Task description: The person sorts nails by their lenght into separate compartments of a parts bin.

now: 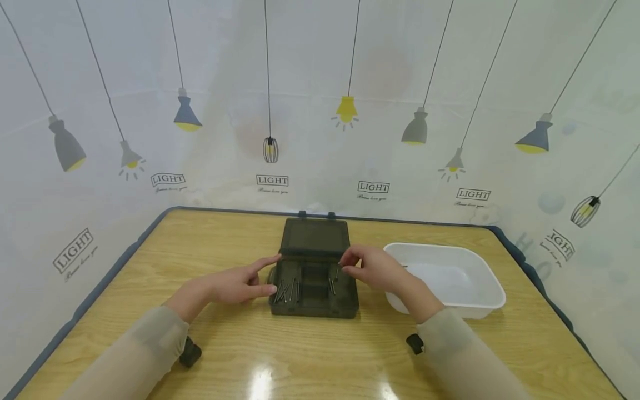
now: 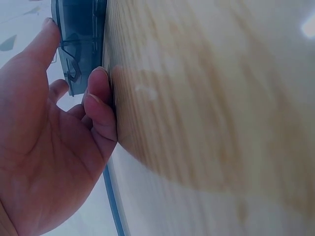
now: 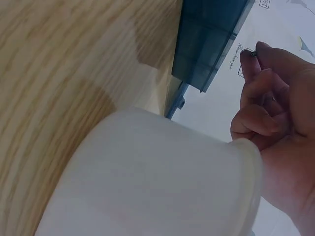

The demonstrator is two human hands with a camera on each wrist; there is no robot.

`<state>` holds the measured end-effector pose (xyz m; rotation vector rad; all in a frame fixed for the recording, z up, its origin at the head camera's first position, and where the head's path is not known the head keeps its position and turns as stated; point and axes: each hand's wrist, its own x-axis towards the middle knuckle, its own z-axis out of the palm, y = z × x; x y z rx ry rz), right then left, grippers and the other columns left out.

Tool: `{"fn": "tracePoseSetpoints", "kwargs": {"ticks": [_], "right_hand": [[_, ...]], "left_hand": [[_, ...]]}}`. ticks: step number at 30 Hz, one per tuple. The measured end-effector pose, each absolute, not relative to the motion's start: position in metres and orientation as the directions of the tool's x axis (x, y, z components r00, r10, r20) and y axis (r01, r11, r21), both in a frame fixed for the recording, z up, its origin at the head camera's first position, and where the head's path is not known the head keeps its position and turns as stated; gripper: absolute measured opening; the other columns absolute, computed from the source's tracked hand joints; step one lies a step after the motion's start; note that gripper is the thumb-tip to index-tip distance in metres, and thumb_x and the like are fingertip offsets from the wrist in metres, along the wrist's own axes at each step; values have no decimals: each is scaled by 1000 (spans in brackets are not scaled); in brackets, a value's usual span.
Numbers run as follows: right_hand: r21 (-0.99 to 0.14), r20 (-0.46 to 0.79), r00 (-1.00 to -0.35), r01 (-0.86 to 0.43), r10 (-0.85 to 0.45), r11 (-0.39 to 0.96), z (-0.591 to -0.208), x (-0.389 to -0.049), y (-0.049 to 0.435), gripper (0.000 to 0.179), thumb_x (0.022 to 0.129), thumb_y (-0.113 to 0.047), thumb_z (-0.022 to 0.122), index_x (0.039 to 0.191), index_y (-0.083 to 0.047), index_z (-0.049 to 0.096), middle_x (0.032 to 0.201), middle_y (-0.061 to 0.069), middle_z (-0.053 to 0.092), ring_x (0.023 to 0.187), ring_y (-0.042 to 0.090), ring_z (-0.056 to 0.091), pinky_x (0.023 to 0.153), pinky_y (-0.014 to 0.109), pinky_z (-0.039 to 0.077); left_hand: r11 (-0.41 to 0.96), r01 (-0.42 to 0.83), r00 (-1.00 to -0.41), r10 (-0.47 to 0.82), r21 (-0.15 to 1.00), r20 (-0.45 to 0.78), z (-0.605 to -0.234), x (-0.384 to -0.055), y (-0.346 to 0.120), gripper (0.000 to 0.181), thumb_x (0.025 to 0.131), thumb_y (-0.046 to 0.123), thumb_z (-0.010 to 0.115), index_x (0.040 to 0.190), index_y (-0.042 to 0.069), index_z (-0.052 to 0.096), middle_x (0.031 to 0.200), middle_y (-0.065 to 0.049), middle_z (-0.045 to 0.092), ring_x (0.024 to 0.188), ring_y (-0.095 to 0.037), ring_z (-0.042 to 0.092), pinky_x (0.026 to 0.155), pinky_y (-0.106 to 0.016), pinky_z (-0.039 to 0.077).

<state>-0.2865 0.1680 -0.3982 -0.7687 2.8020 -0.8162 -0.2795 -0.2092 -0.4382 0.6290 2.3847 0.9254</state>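
Note:
A dark see-through plastic case lies on the table with its lid swung back. Several thin metal rods lie in its left compartment, and a pair of short rods in the right one. My left hand rests at the case's left side, index finger stretched to the hinge corner and thumb on the near left rim. Over the right compartment, my right hand pinches a small dark thin piece between thumb and index finger; most of it is hidden by the fingertips.
A white plastic tub stands just right of the case, under and beside my right forearm. Behind the table's dark far edge hangs a white sheet printed with lamps. Wood tabletop stretches before the case.

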Motion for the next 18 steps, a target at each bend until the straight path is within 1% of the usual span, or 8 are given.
{"fn": "tracePoseSetpoints", "kwargs": {"ticks": [4, 9, 14, 18], "right_hand": [[-541, 11, -868, -422, -496, 727, -399, -284, 165, 13, 109, -20, 72, 118, -12, 75, 109, 1, 74, 84, 13, 60, 77, 33, 53], [-580, 17, -881, -394, -473, 713, -397, -283, 173, 12, 110, -25, 71, 117, -17, 75, 108, -1, 74, 77, 15, 58, 69, 34, 53], [-623, 66, -900, -374, -431, 687, -389, -284, 199, 17, 111, -28, 68, 119, -15, 76, 109, 5, 75, 73, 17, 61, 67, 35, 55], [-659, 58, -930, -309, -363, 686, -386, -288, 230, 23, 112, -32, 67, 122, -13, 75, 112, 11, 75, 75, 19, 63, 70, 35, 57]], "left_hand": [[663, 241, -765, 579, 709, -281, -440, -280, -209, 89, 108, 58, 65, 178, 39, 12, 85, -6, 62, 69, -19, 54, 71, -37, 49], [657, 243, -763, 584, 713, -278, -441, -281, -209, 89, 108, 58, 65, 178, 39, 11, 84, -6, 62, 69, -19, 55, 70, -37, 49], [654, 240, -764, 583, 717, -277, -440, -280, -208, 89, 109, 58, 64, 178, 38, 11, 85, -7, 62, 69, -19, 55, 70, -37, 49], [658, 249, -762, 586, 711, -276, -438, -279, -209, 90, 109, 57, 63, 178, 36, 10, 84, -6, 62, 69, -18, 54, 70, -36, 49]]}}
